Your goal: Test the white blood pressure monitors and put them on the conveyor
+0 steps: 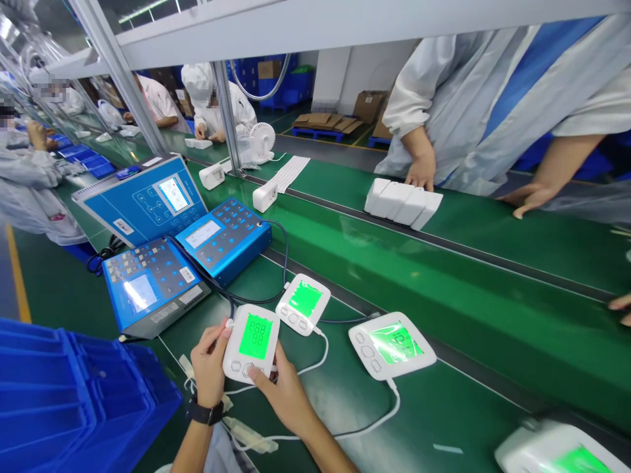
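Observation:
My right hand (287, 394) grips a white blood pressure monitor (236, 338) from its lower right, with the thumb on a front button. Its screen glows green and shows digits. My left hand (211, 362), with a black band on the wrist, is closed at the monitor's left side, pinching the plug (229, 323) of a dark hose there. Just behind lies a second lit monitor (296, 320), with a dark hose and a white cable attached. To the right rests a third lit monitor (362, 336), also cabled. A fourth monitor (513, 450) is cut off at the lower right corner.
Blue tester boxes (231, 246) with screens and keys stand at the left back. Stacked blue crates (44, 394) fill the lower left. Beyond the green conveyor (444, 289), a co-worker's hand (421, 167) touches a row of white units (394, 202). A metal post (227, 118) rises behind the testers.

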